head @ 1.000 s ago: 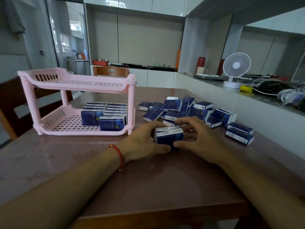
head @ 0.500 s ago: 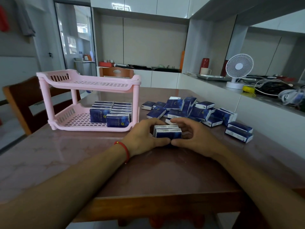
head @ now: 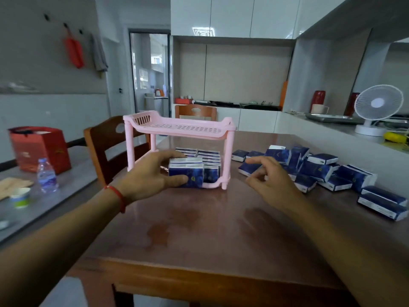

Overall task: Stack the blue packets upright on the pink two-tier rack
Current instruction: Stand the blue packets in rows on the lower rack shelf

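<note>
My left hand (head: 152, 173) grips a small bundle of packets (head: 186, 173), thumb across its front face and fingers over the top, at the open front of the rack (head: 177, 127), level with the lower tier. The bundle stands upright, just in front of the rows (head: 208, 157) already stacked on that tier; I cannot tell whether it touches the tier floor yet. My right hand (head: 269, 180) hovers to the right of the rack with fingers loosely curled, holding nothing. The loose pile (head: 309, 165) lies farther right of the rack on the tabletop (head: 199, 229). The rack's upper tier carries no packets that I can see. I judge this the placing step: the bundle goes into the free front-left space of the lower tier. The next move calls for sliding it in flush against the standing rows, keeping it upright and clear of the front rail, then letting go.
</note>
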The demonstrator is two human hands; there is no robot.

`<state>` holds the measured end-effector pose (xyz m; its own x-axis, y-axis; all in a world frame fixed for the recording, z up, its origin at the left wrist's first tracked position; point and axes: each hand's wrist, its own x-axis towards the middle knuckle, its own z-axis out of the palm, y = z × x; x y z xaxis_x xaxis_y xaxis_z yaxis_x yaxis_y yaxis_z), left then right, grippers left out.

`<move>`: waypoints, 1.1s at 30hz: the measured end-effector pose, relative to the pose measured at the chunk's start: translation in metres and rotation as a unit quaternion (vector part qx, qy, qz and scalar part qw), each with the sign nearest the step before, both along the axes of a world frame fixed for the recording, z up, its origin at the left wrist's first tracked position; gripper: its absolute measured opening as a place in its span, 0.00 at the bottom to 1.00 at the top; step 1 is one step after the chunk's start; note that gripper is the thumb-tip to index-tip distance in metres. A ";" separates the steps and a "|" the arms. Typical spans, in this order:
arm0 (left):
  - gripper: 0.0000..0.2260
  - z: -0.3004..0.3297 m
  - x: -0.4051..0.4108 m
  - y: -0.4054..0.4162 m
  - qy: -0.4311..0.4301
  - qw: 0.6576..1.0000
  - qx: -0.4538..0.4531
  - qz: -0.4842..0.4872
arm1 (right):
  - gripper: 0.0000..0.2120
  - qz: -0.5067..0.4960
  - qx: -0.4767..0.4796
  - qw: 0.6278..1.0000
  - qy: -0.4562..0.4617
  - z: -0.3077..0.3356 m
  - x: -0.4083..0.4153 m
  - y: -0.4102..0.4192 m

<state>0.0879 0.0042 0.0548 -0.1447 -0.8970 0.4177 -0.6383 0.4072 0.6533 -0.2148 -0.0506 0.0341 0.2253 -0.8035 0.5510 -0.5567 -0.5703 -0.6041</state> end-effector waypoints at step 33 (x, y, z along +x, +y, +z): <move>0.21 -0.019 0.012 -0.068 -0.093 0.979 0.082 0.164 | 0.20 -0.007 -0.036 0.993 0.114 -0.029 0.004 -0.017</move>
